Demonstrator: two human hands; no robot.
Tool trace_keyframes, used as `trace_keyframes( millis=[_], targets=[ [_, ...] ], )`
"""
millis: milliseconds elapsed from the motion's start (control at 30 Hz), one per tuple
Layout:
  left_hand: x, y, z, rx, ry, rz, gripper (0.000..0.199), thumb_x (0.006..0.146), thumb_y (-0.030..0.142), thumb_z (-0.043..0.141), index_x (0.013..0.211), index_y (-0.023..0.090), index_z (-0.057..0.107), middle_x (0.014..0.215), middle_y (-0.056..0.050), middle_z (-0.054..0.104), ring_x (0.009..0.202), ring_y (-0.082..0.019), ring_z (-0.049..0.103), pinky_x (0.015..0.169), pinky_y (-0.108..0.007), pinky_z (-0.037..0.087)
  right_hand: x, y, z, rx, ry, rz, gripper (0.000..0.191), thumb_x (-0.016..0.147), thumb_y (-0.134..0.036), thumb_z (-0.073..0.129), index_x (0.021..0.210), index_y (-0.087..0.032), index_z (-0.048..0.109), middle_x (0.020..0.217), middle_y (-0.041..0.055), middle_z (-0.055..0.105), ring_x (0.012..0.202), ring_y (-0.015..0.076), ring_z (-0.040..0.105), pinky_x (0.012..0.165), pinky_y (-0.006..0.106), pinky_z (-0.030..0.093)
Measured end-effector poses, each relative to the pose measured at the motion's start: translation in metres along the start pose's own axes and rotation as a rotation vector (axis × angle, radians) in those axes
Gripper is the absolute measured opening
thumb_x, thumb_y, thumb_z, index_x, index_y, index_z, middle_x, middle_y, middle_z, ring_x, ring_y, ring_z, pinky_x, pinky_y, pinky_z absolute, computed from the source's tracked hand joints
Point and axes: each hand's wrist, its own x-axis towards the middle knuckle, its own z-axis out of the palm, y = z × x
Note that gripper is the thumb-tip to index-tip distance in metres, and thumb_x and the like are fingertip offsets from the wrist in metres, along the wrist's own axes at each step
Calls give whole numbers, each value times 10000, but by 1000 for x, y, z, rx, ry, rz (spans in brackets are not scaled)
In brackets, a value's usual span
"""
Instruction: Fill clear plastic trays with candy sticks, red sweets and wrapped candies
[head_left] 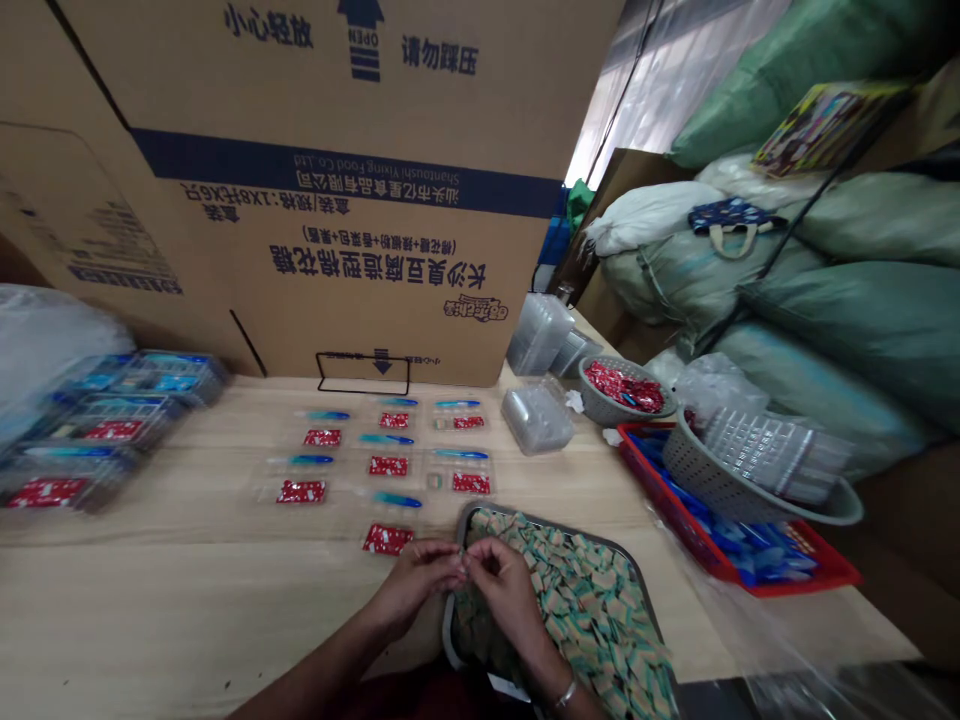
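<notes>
Over the left edge of a grey tray point(637, 580), my left hand point(420, 575) and my right hand point(502, 585) meet with their fingertips pinched together. Whatever is between the fingers is too small and blurred to name. Many small tan-and-green pieces point(585, 580) fill the tray. Just beyond my left hand lies a clear plastic case with a red patterned packet point(388, 539) and a blue pen-like stick point(397, 499). Several similar clear cases with red packets point(471, 484) are laid out in rows; some also hold a small tan-and-green piece point(434, 482).
Filled cases point(82, 450) are stacked at the left. A large cardboard box point(337, 200) stands behind. Rightward are stacked clear cases point(537, 415), a basket of red packets point(626, 390), and a red tray point(832, 570) of blue sticks under a grey basket point(705, 465). Sacks point(862, 310) pile beyond.
</notes>
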Motion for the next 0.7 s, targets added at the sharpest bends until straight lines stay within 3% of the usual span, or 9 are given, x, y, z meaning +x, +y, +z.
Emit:
trace_keyframes(
  millis=[100, 200, 267, 500, 700],
  targets=[
    [4, -5, -2, 66, 22, 44, 412, 400, 420, 870, 636, 130, 695, 565, -1, 657, 530, -116, 580, 566, -233, 444, 8, -4, -7, -229, -103, -49, 177, 792, -328, 545, 720, -190, 630, 692, 36, 658, 656, 174, 598, 633, 279, 464],
    [9, -10, -3, 73, 79, 49, 395, 397, 401, 869, 612, 138, 668, 537, 16, 631, 519, -128, 589, 550, -240, 446, 28, -14, -19, -721, -105, -124, 174, 804, -170, 483, 769, -191, 652, 845, 62, 661, 818, 190, 600, 749, 283, 434],
    [10, -12, -4, 78, 90, 56, 364, 418, 367, 864, 615, 141, 658, 533, 22, 622, 515, -129, 595, 545, -239, 447, 42, -20, -26, -916, -110, -133, 189, 792, -126, 480, 779, -186, 659, 894, 77, 650, 869, 198, 592, 776, 278, 414],
    [8, -10, -6, 73, 101, -9, 345, 421, 324, 849, 641, 148, 649, 548, 24, 637, 519, -140, 619, 541, -233, 433, 59, -18, -37, -888, -271, -170, 240, 728, -68, 513, 874, -187, 661, 861, 33, 620, 759, 147, 573, 693, 225, 402],
    [6, -8, -4, 77, 76, 0, 364, 418, 341, 848, 667, 140, 675, 531, 16, 638, 486, -130, 605, 529, -229, 416, 57, -18, -51, -781, -357, -222, 190, 714, -60, 493, 770, -182, 627, 765, 5, 590, 701, 137, 545, 651, 224, 400]
  ],
)
